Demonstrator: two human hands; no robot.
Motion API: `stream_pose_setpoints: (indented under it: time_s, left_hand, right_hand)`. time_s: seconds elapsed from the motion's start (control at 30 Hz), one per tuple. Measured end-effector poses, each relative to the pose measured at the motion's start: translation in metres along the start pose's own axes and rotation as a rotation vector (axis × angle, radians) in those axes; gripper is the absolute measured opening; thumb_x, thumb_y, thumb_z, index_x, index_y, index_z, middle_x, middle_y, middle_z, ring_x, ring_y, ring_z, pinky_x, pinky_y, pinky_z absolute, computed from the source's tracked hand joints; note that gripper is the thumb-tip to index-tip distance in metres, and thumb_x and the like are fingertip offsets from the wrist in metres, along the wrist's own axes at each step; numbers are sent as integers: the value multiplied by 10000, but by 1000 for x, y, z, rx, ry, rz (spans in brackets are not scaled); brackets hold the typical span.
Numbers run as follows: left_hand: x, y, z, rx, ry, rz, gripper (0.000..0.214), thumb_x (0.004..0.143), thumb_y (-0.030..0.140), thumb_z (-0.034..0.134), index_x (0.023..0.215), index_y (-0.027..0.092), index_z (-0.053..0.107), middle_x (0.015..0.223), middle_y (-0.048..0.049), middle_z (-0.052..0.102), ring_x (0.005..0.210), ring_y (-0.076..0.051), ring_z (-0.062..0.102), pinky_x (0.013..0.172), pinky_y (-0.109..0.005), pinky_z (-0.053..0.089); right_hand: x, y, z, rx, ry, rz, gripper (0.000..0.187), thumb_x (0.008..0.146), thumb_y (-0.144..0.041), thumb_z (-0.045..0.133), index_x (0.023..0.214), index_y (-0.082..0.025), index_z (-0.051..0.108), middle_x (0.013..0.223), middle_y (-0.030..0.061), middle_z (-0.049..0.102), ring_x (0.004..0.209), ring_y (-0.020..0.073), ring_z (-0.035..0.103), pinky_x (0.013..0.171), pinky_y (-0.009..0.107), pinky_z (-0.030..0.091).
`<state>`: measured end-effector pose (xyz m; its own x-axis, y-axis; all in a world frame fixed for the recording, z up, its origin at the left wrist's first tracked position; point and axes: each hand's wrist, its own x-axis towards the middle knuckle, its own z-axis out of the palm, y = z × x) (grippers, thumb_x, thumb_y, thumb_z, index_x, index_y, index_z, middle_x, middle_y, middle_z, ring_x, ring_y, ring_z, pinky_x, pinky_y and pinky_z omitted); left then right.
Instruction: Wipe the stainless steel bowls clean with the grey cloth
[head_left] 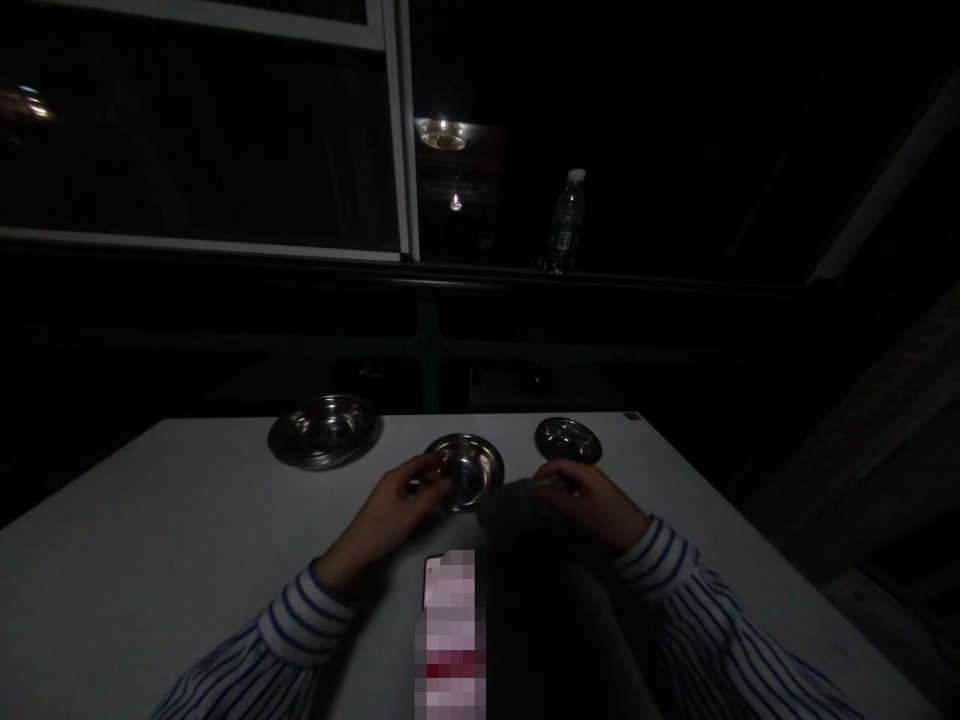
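A shiny metal bowl (474, 470) is near the middle of the table's far half, its opening tipped a little toward me. My left hand (405, 500) grips it at the left rim, with thumb and fingers curled over the edge. To the right, my right hand (581, 495) pinches the upper edge of a dark grey cloth (540, 530). The cloth hangs down toward me, and its top left corner lies close to the bowl's lower right side. Dim light hides the cloth's lower part and some of my fingertips.
Stacked metal bowls (322, 430) stand at the far left of the white table (187, 560). A smaller metal dish (568, 440) sits beyond my right hand. A phone (450, 630), partly pixelated, lies in front of me. One plastic bottle (568, 225) stands on the window ledge.
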<state>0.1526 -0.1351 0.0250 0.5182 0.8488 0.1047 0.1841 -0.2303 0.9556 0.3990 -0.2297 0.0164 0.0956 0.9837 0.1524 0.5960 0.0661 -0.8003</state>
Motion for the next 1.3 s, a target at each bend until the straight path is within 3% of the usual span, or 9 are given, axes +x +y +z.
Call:
stream_pose_setpoints:
  time_s: [0.17, 0.33, 0.47, 0.57, 0.7, 0.8, 0.93, 1.17, 1.3]
  left_hand:
    - [-6, 8, 22, -336, -219, -86, 774, 581, 201, 740, 1282, 141, 418, 1228, -150, 570, 1066, -241, 564, 905, -367, 427]
    - [-6, 6, 16, -403, -100, -96, 411, 621, 225, 716, 1003, 132, 599, 938, -77, 678, 864, -209, 620, 791, -333, 458]
    - [-9, 11, 7, -381, -86, -22, 186, 656, 254, 694, 785, 145, 617, 746, -7, 656, 732, -148, 596, 687, -251, 443]
    - [-9, 12, 10, -455, 17, -4, 191, 697, 317, 661, 768, 165, 568, 653, 34, 617, 640, -119, 570, 592, -218, 421]
    - [-5, 9, 19, -479, 152, -74, 266, 722, 400, 622, 863, 190, 541, 664, 33, 636, 593, -138, 587, 538, -232, 420]
    - [-4, 6, 18, -482, 179, -136, 355, 742, 415, 596, 1009, 185, 550, 739, -5, 671, 676, -167, 631, 588, -253, 453]
    - [-7, -3, 9, -595, 26, -230, 563, 687, 294, 683, 1188, 165, 460, 873, -59, 694, 797, -186, 652, 736, -297, 478]
    - [1, -18, 12, -582, -85, -141, 372, 637, 229, 711, 975, 131, 591, 831, -51, 701, 762, -173, 647, 713, -278, 471]
    - [11, -24, 16, -404, 95, -101, 311, 640, 273, 688, 905, 128, 614, 759, -30, 683, 725, -167, 631, 695, -280, 467]
  right_hand:
    - [4, -41, -3, 113, 121, -132, 181, 711, -332, 601, 818, -190, 634, 737, 10, 620, 699, 147, 568, 640, 264, 446]
    - [12, -43, 9, 301, 172, -151, 168, 699, -330, 628, 802, -197, 618, 769, 9, 631, 744, 159, 587, 687, 282, 456]
    - [14, -39, 21, 475, 141, -162, 160, 723, -345, 634, 799, -210, 595, 850, 13, 637, 856, 173, 589, 778, 298, 442]
    - [15, -38, 36, 777, 42, -121, 286, 750, -376, 617, 985, -245, 518, 980, 19, 633, 917, 170, 594, 817, 307, 436]
    - [20, -35, 59, 992, -52, 45, 653, 657, -342, 702, 1216, -241, 379, 896, 22, 658, 782, 172, 628, 729, 304, 468]
    - [27, -30, 71, 1009, 77, 73, 499, 611, -298, 723, 1046, -179, 508, 892, 40, 664, 828, 197, 627, 784, 322, 467]
    - [29, -25, 76, 1020, 250, 38, 339, 648, -311, 684, 922, -180, 534, 861, 41, 670, 809, 215, 629, 756, 342, 480]
    - [18, -28, 78, 1134, 45, 36, 475, 661, -362, 613, 1101, -196, 543, 1057, 74, 640, 1006, 258, 581, 835, 377, 462]
    - [26, -25, 77, 1167, 73, 165, 490, 692, -355, 583, 1147, -182, 530, 1031, 67, 654, 989, 255, 595, 854, 391, 461]
